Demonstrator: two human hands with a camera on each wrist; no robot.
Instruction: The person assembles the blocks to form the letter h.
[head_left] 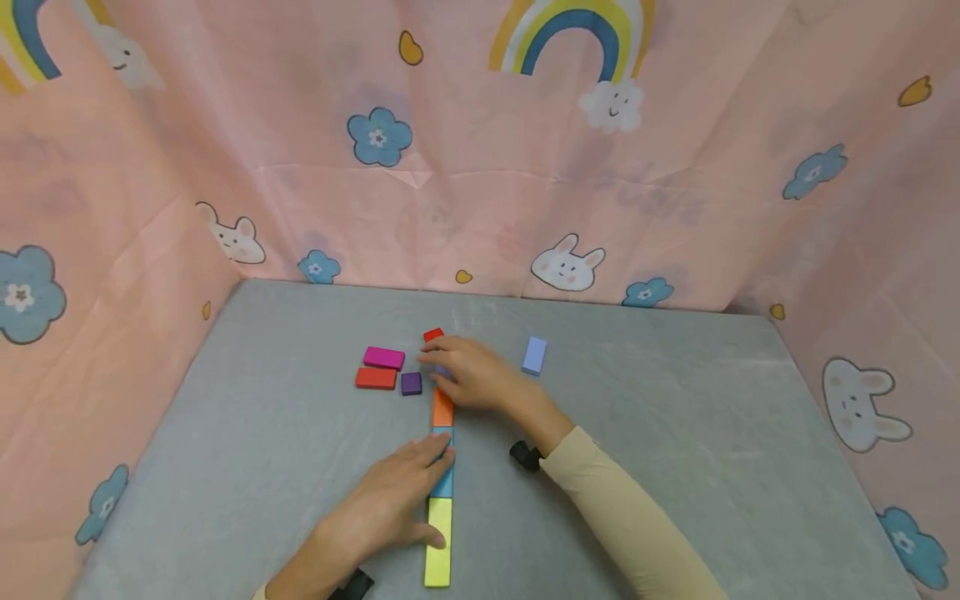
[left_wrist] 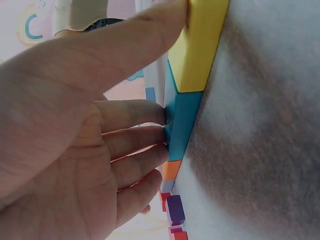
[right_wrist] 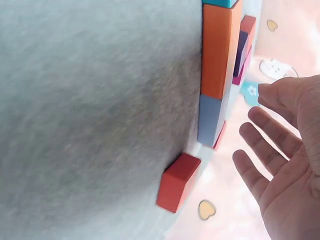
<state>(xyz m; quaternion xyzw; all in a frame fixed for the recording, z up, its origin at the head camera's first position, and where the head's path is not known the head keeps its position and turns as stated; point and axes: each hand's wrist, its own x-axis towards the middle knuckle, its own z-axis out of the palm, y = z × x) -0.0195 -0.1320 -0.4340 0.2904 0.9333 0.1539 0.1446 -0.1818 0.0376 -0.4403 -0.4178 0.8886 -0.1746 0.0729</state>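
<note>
A straight line of flat blocks runs away from me: a yellow block [head_left: 438, 562], a blue stretch [left_wrist: 184, 122], an orange block [right_wrist: 217, 50] and a pale lavender block [right_wrist: 209, 120]. My left hand [head_left: 386, 500] lies along its left side. Its thumb touches the yellow block, and its extended fingertips meet the blue side. Over the lavender end is my right hand [head_left: 476, 375], fingers loosely spread; in the right wrist view it stands apart from the blocks, holding nothing. Beyond the line's far end sits a red block [right_wrist: 177, 182], partly hidden by that hand in the head view.
Left of the line lie a magenta block [head_left: 384, 357], a second red block [head_left: 376, 378] and a small purple block [head_left: 411, 383]. A periwinkle block [head_left: 534, 356] rests to the right. Pink printed cloth [head_left: 465, 217] borders the grey table [head_left: 750, 467].
</note>
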